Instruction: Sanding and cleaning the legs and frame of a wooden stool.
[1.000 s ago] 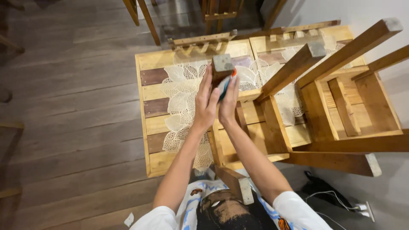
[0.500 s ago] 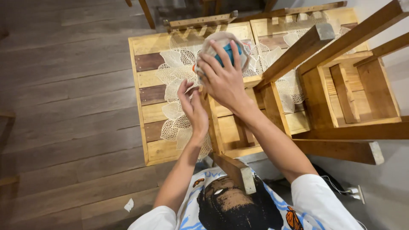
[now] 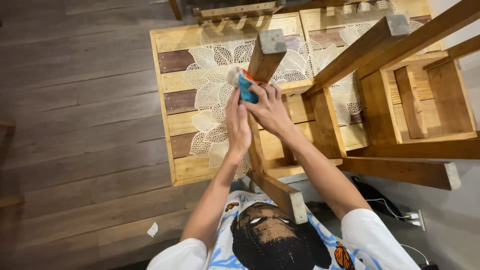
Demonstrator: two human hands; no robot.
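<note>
1. Wooden floor (image 3: 75,125) fills the left of our view, grey-brown planks, with a small white scrap (image 3: 152,229) lying on it near our left sleeve.
2. Next comes the table (image 3: 165,115), a top of light and dark slats, with a white lace mat (image 3: 210,95) of leaf shapes spread over it.
3. Our left hand (image 3: 237,125) is raised upright, fingers straight and together, the palm pressed flat against the side of the leg (image 3: 265,60); it is open, not gripping.
4. That leg belongs to a wooden chair (image 3: 400,100) lying upturned on the table; its long axis runs from lower left to upper right and its square cut end points up towards us.
5. A cloth (image 3: 244,84), blue with orange and a grey-white part, sits against the leg's left face, just below the cut end and above the left fingertips.
6. Our right hand (image 3: 270,107) is closed around the cloth, fingers curled over it, pressing it to the leg.
7. Farther right, the chair's other legs slant up, and the seat frame rests over the table's right half.
8. A wall socket (image 3: 415,216) with white cable lies at lower right.
</note>
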